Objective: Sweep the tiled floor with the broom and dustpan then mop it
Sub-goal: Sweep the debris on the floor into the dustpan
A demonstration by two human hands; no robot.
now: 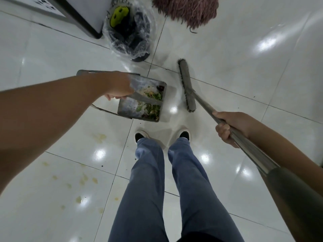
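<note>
A grey metal dustpan (129, 109) hangs just above the white tiled floor (244, 67), in front of my feet, with green and pale scraps piled in it. My left hand (120, 86) is shut on its upright handle. My right hand (230, 127) is shut on the long grey handle of the broom (186, 84), whose brush head rests on the floor just right of the dustpan. A pink string mop head (188, 11) lies at the top of the view.
A black bin lined with clear plastic (129, 34) stands just beyond the dustpan, with a yellow-green object inside. A dark-framed white panel (75, 13) is at the top left. Yellowish stains (83, 179) and dark specks mark the tiles at lower left.
</note>
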